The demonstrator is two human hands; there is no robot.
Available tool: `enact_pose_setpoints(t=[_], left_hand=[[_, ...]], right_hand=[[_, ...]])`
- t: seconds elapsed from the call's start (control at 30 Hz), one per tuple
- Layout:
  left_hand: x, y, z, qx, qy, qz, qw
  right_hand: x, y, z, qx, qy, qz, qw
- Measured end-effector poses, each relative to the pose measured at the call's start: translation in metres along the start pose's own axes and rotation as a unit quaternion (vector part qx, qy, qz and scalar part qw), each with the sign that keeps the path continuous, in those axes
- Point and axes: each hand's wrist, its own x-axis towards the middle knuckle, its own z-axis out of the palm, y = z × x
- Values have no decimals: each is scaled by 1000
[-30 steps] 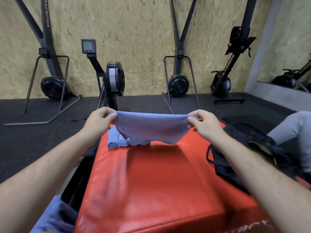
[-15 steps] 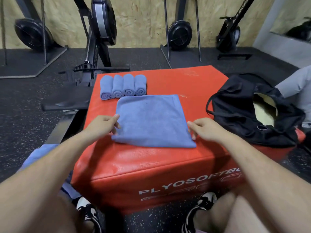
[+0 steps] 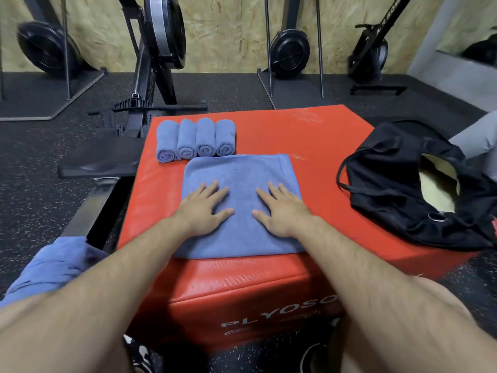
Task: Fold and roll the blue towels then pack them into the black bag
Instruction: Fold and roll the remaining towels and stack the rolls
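Blue towel [image 3: 239, 173] lies at the front edge of the red box [image 3: 309, 135] beneath our flat, spread left hand [image 3: 204, 208] and right hand [image 3: 282, 211]; rolled towels [image 3: 196, 138] sit behind it, and the black bag [image 3: 390, 189] on the right edge is apparently open.

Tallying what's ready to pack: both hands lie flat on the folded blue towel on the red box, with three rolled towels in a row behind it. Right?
Not quite: the head view shows four rolled towels in that row, not three. The left hand and right hand do lie flat on the folded blue towel on the red box.
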Motion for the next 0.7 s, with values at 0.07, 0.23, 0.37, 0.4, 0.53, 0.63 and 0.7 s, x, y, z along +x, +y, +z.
enact_pose_setpoints(t=[0.07,0.23,0.37,0.4,0.53,0.63,0.7], left_hand=[[-2,0,0,22,-44,-13,999],[-24,5,-7,53,-27,5,998],[-50,14,-16,96,-47,34,994],[-52,13,-19,92,-52,36,994],[-29,2,-36,84,-39,45,995],[2,-8,-46,97,-18,41,994],[20,-14,-45,86,-5,33,996]], right_hand=[[-3,-2,4,-7,-40,8,999],[-33,-12,-1,-23,-50,-8,998],[-64,-22,-12,-64,-82,-42,994],[-65,-22,-17,-69,-92,-46,992],[-32,-14,-44,-71,-77,-46,993],[6,-2,-51,-64,-48,-38,996],[26,6,-44,-24,-12,-34,999]])
